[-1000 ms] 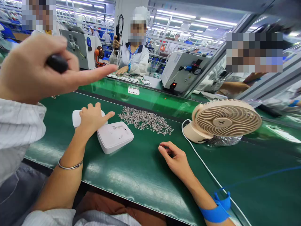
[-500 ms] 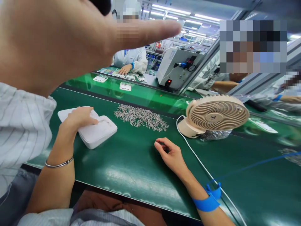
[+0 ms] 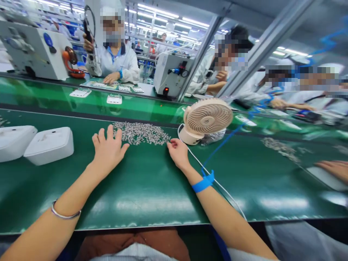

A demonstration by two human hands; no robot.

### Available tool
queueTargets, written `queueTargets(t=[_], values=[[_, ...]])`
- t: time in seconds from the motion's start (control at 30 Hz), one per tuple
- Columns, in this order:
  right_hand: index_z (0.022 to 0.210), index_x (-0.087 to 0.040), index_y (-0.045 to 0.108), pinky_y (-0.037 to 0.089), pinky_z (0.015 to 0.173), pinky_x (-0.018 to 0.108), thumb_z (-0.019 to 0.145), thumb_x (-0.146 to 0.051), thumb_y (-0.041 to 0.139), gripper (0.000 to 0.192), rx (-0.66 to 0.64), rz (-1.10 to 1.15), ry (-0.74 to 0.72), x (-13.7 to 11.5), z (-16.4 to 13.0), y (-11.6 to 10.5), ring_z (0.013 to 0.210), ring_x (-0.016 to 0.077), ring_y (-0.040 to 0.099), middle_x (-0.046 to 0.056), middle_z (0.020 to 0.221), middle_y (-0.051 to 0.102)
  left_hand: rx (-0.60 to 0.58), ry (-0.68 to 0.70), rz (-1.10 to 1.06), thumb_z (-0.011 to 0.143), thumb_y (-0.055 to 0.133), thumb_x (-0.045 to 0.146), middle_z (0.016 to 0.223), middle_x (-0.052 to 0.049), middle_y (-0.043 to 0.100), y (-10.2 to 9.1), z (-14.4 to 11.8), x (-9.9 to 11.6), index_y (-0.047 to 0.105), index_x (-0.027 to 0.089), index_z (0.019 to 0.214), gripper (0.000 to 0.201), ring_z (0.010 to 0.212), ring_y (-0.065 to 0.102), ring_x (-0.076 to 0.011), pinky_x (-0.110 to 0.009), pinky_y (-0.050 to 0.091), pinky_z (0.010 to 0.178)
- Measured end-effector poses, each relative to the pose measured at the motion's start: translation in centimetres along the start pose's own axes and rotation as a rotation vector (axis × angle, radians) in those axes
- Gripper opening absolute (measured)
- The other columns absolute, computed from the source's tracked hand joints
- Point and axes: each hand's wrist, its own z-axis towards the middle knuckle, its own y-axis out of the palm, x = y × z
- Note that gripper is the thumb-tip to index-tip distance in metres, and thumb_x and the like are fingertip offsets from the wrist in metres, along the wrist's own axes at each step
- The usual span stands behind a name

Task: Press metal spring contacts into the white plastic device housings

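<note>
Screws [image 3: 141, 133] lie heaped; the left hand [image 3: 108, 149] has left the white cases [image 3: 50, 145] and now rests open beside them, right hand [image 3: 178, 152] loosely curled, empty.

Left hand [image 3: 108, 148] lies palm down at centre frame, fingers spread. Right hand [image 3: 178, 152] sits right of it, fingers curled under. Both forearms extend from the lower frame edge.

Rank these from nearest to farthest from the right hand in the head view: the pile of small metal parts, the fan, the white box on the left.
From the right hand:
1. Pile of small metal parts, just left of the fingertips.
2. Fan, behind and to the right, on the belt.
3. White box, far left, beyond the left hand.
</note>
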Motion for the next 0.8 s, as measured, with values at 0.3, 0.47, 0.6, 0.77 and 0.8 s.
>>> queueTargets(t=[0.3,0.47,0.6,0.77,0.8], values=[[0.071,-0.014,0.062,0.039,0.067,0.026,0.078,-0.007,0.052,0.014,-0.033,-0.259,-0.059,-1.8,2.3,0.8,0.068,0.0171,0.049,0.004,0.072,0.051,0.094,0.375,0.021,0.091,0.03,0.034,0.134,-0.012,0.043,4.3,0.2,4.0,0.058,0.017,0.118,0.042,0.119,0.038,-0.0346,-0.048,0.031,0.096],[0.078,-0.013,0.062,0.038,0.067,0.026,0.082,-0.006,0.049,0.015,-0.08,-0.339,-0.112,-2.2,2.0,0.9,0.071,0.0179,0.05,0.008,0.081,0.051,0.066,0.382,-0.031,0.09,0.03,0.035,0.133,-0.011,0.045,4.7,0.8,4.2,0.058,0.017,0.119,0.044,0.119,0.039,-0.0354,-0.048,0.035,0.094],[0.078,-0.013,0.058,0.037,0.067,0.026,0.081,-0.005,0.047,0.013,-0.07,-0.364,-0.163,-2.2,1.6,1.0,0.073,0.0187,0.049,0.006,0.078,0.049,0.065,0.384,-0.129,0.086,0.034,0.038,0.131,-0.012,0.047,5.7,0.9,3.4,0.059,0.015,0.117,0.046,0.119,0.039,-0.0371,-0.051,0.037,0.092],[0.075,-0.015,0.052,0.036,0.066,0.027,0.074,-0.002,0.045,0.015,-0.028,-0.362,-0.239,-2.1,1.0,1.1,0.07,0.0181,0.045,0.004,0.073,0.048,0.108,0.441,-0.267,0.086,0.03,0.046,0.129,-0.011,0.049,7.0,0.3,2.4,0.06,0.016,0.117,0.052,0.118,0.042,-0.0359,-0.051,0.038,0.092],[0.075,-0.015,0.051,0.037,0.066,0.027,0.073,-0.001,0.045,0.015,-0.025,-0.359,-0.257,-2.2,0.8,1.1,0.069,0.0181,0.045,0.004,0.074,0.048,0.114,0.446,-0.293,0.086,0.029,0.048,0.129,-0.01,0.049,7.1,0.2,2.3,0.059,0.017,0.117,0.053,0.117,0.044,-0.0351,-0.051,0.038,0.092]])
